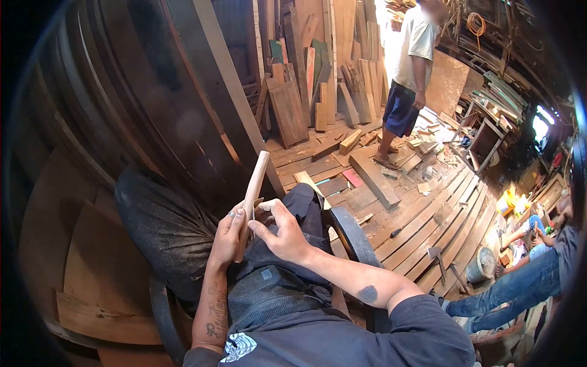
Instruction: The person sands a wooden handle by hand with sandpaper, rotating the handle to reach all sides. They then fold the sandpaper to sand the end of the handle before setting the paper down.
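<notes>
A long, pale wooden stick (257,174) points up and away from my lap, tilted a little to the right. My left hand (228,237) is wrapped round its lower part, with a ring on one finger. On the stick's right side, my right hand (282,233) has its fingers bent and its thumb close to the wood. A thin brown piece (258,202) shows between the right fingers and the stick; its kind is too small to tell. Both hands are above my dark clothing, and the stick's lower end is partly covered by the left palm.
Dark boards (153,79) lean close on the left. A chair armrest (354,235) curves beside me. Planks (287,113) stand at the back wall, and offcuts lie on the slatted floor. One person (413,67) stands ahead; jeans-clad legs (520,293), a hammer (440,260) and a bucket (481,266) are at right.
</notes>
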### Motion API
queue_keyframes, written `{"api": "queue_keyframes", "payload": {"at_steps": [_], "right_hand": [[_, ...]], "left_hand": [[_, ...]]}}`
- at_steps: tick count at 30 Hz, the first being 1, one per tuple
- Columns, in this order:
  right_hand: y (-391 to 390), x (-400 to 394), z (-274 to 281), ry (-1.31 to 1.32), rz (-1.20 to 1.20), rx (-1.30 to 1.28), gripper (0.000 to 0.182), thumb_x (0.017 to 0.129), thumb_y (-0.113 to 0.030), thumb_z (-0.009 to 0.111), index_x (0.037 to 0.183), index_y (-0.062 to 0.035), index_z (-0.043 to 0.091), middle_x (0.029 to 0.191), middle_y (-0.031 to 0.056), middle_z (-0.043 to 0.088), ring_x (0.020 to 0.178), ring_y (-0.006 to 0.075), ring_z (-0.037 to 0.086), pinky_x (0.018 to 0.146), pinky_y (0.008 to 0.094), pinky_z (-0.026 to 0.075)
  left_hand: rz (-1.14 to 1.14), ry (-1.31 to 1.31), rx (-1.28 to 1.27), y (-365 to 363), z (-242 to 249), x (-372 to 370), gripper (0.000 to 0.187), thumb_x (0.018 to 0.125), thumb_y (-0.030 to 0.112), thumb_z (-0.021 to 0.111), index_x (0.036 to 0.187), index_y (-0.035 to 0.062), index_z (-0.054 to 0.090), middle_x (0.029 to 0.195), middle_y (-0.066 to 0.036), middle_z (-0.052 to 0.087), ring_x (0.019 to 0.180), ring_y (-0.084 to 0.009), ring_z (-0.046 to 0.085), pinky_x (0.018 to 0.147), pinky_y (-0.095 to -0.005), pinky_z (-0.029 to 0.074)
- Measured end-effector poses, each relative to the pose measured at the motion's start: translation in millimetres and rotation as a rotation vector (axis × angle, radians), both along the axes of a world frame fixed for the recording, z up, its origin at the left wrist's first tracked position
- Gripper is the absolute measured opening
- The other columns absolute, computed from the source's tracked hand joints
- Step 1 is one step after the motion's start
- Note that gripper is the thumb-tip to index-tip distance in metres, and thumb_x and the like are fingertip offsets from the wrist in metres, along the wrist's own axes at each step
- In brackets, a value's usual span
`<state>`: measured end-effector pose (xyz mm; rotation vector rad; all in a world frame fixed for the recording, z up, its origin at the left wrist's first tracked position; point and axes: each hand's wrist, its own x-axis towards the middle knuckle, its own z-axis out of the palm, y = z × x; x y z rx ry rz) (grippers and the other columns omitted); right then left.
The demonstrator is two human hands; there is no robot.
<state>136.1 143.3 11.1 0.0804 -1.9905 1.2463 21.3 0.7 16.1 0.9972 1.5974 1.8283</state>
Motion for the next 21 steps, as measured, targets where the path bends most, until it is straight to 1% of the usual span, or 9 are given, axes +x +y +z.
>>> {"api": "queue_keyframes", "payload": {"at_steps": [1,6,8,10,11,14,15,18,21], "right_hand": [[1,-1,-1,0.010,-0.019,0.027,0.034,0.101,-0.017,0.079,0.123,0.0008,0.060,0.113,0.0133,0.064,0.101,0.0218,0.070,0.089,0.0361,0.057],[2,0,1,0.020,-0.033,0.071,0.033,0.103,-0.017,0.077,0.124,0.0008,0.060,0.114,0.0132,0.064,0.102,0.0224,0.070,0.090,0.0361,0.057],[3,0,1,0.017,-0.005,0.043,0.034,0.103,-0.017,0.077,0.126,0.0010,0.060,0.114,0.0133,0.065,0.103,0.0230,0.070,0.091,0.0363,0.057],[1,0,0,0.014,0.026,-0.005,0.035,0.103,-0.016,0.076,0.129,0.0011,0.059,0.115,0.0133,0.065,0.104,0.0231,0.071,0.092,0.0367,0.058],[-1,-1,1,0.018,0.044,-0.036,0.035,0.104,-0.015,0.076,0.130,0.0011,0.059,0.116,0.0132,0.066,0.105,0.0229,0.071,0.092,0.0371,0.058],[-8,3,5,-0.003,0.086,-0.048,0.036,0.103,-0.014,0.075,0.133,0.0003,0.060,0.115,0.0134,0.066,0.105,0.0240,0.071,0.093,0.0380,0.058],[-11,6,5,-0.014,0.099,-0.041,0.036,0.103,-0.013,0.075,0.133,-0.0001,0.060,0.115,0.0135,0.065,0.105,0.0247,0.071,0.093,0.0382,0.058],[-18,14,6,-0.126,0.141,0.114,0.036,0.101,-0.011,0.077,0.132,-0.0015,0.061,0.112,0.0143,0.064,0.102,0.0277,0.071,0.092,0.0389,0.058],[-12,10,8,-0.039,0.025,0.159,0.033,0.100,-0.012,0.077,0.129,-0.0021,0.064,0.109,0.0144,0.062,0.098,0.0299,0.069,0.088,0.0395,0.057]], "left_hand": [[-0.011,-0.012,-0.024,-1,3,1,0.053,0.119,0.034,0.040,0.152,-0.0039,0.057,0.128,-0.012,0.071,0.102,-0.0162,0.069,0.088,-0.0297,0.056],[-0.024,-0.024,-0.027,-1,-1,1,0.055,0.116,0.032,0.042,0.155,-0.0049,0.053,0.126,-0.011,0.071,0.092,-0.0137,0.066,0.077,-0.0264,0.054],[-0.030,-0.027,0.008,0,1,-2,0.056,0.115,0.032,0.044,0.158,-0.0029,0.052,0.114,-0.008,0.069,0.080,-0.0115,0.062,0.067,-0.0250,0.051],[-0.023,-0.041,0.016,1,4,2,0.057,0.113,0.033,0.046,0.160,0.0012,0.050,0.089,-0.004,0.066,0.060,-0.0087,0.055,0.053,-0.0239,0.046],[0.001,-0.009,0.036,0,2,1,0.058,0.113,0.031,0.044,0.163,0.0012,0.045,0.105,-0.009,0.068,0.080,-0.0126,0.064,0.070,-0.0268,0.055],[0.159,0.073,0.128,5,0,2,0.058,0.113,0.025,0.043,0.165,0.0015,0.042,0.127,-0.015,0.064,0.109,-0.0184,0.066,0.097,-0.0323,0.055],[0.125,0.017,0.131,0,13,9,0.058,0.112,0.020,0.043,0.166,0.0008,0.040,0.140,-0.018,0.058,0.126,-0.0220,0.059,0.114,-0.0365,0.045],[0.181,-0.043,0.151,1,8,1,0.055,0.113,0.016,0.042,0.166,0.0003,0.040,0.142,-0.019,0.060,0.123,-0.0215,0.061,0.111,-0.0359,0.048],[0.085,0.069,0.127,10,-6,-2,0.053,0.115,0.016,0.041,0.165,-0.0007,0.041,0.149,-0.017,0.058,0.132,-0.0209,0.058,0.114,-0.0352,0.046]]}}
